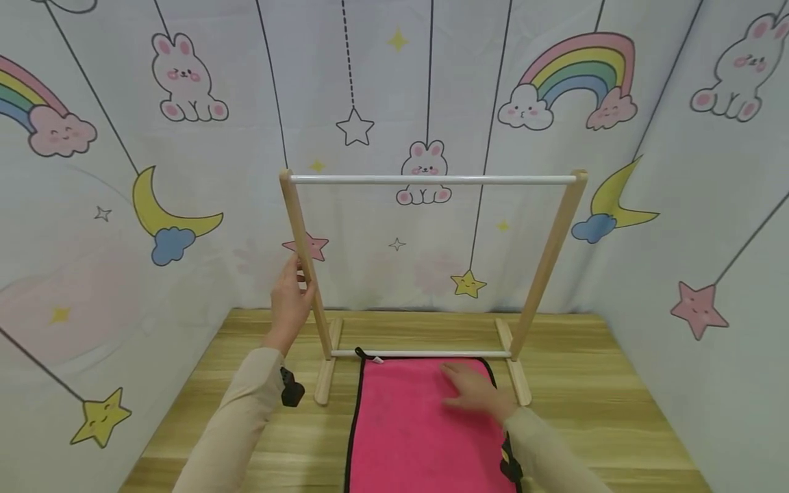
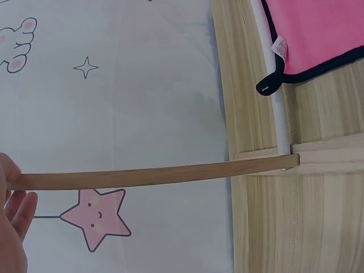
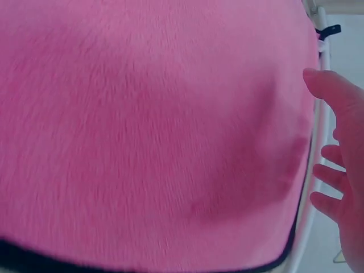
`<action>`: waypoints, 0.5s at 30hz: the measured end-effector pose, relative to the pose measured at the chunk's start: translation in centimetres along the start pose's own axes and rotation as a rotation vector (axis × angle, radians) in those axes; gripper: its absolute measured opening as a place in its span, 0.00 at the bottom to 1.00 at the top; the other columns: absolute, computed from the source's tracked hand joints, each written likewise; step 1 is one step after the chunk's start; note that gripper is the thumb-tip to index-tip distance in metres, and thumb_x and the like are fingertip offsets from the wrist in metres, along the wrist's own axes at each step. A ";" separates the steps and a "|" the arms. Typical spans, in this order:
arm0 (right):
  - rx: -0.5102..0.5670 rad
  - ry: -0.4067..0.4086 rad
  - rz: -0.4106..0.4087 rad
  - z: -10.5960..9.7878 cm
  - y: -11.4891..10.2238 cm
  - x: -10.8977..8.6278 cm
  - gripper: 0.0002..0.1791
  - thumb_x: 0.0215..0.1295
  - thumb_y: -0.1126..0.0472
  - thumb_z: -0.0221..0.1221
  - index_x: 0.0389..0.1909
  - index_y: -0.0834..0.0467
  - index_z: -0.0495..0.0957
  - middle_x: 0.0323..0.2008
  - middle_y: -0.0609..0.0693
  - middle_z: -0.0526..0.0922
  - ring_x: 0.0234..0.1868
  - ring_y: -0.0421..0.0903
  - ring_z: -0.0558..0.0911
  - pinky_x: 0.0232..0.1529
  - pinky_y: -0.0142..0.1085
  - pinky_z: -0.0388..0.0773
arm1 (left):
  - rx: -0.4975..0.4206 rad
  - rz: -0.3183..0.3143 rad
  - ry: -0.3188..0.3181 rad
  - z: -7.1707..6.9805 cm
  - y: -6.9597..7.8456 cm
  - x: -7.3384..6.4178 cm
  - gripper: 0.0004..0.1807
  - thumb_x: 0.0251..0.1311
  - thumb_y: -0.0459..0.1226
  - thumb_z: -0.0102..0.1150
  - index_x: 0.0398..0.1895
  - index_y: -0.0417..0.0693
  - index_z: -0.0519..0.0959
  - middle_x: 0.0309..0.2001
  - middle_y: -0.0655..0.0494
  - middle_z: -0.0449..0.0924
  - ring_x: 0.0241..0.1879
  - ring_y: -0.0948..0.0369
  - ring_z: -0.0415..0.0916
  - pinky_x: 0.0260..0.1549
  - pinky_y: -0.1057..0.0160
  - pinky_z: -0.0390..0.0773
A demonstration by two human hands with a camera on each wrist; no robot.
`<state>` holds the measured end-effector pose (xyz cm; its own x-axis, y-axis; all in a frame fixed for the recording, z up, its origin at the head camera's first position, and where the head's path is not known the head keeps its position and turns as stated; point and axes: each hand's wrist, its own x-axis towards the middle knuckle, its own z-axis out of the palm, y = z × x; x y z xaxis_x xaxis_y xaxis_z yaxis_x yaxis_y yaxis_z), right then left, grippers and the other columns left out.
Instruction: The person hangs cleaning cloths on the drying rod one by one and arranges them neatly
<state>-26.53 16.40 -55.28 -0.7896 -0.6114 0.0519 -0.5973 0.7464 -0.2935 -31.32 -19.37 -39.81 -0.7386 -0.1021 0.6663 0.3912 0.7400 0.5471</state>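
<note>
My left hand (image 1: 291, 301) grips the left wooden post (image 1: 313, 294) of a small drying rack about halfway up. In the left wrist view, the thumb and fingers (image 2: 23, 216) close around that post's end of the visible length. A bright pink towel (image 1: 413, 424) with black edging lies flat, its far edge along the rack's white lower bar (image 1: 425, 354). A black hanging loop (image 2: 269, 84) and a white tag (image 2: 279, 47) show at one corner. Over the towel's right part, my right hand (image 1: 477, 392) is spread, slightly blurred, holding nothing.
The rack's white upper bar (image 1: 431, 180) spans the two posts, and wooden feet (image 1: 513, 363) stand on the wood-grain table (image 1: 592, 411). Behind and at both sides hangs a white cloth backdrop (image 1: 382, 82) printed with rabbits, stars, moons and rainbows.
</note>
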 end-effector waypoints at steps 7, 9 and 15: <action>-0.132 0.044 -0.053 2.2 -1.0 1.6 0.29 0.58 0.51 0.58 0.56 0.66 0.70 0.55 0.58 0.72 0.57 0.53 0.71 0.55 0.44 0.68 | 0.009 0.012 0.001 0.0 0.2 0.0 0.29 0.53 0.25 0.55 0.61 0.39 0.61 0.45 0.40 0.73 0.36 0.49 0.75 0.28 0.56 0.80; -0.165 0.044 -0.058 2.7 -1.2 1.9 0.28 0.60 0.51 0.57 0.55 0.65 0.71 0.55 0.57 0.73 0.56 0.52 0.72 0.55 0.43 0.69 | 0.007 0.016 0.000 0.0 0.3 0.0 0.30 0.54 0.25 0.55 0.61 0.39 0.61 0.45 0.39 0.73 0.36 0.49 0.75 0.28 0.55 0.80; -0.157 0.048 -0.069 3.3 -1.7 1.9 0.25 0.60 0.52 0.56 0.52 0.65 0.74 0.53 0.57 0.74 0.55 0.53 0.72 0.54 0.44 0.70 | 0.012 0.011 0.006 0.0 0.3 0.0 0.31 0.53 0.25 0.56 0.62 0.38 0.60 0.45 0.39 0.73 0.37 0.49 0.75 0.29 0.55 0.80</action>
<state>-26.55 13.06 -57.78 -0.7493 -0.6525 0.1131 -0.6622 0.7371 -0.1349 -31.18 -19.22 -39.67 -0.7312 -0.0978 0.6751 0.3928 0.7488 0.5339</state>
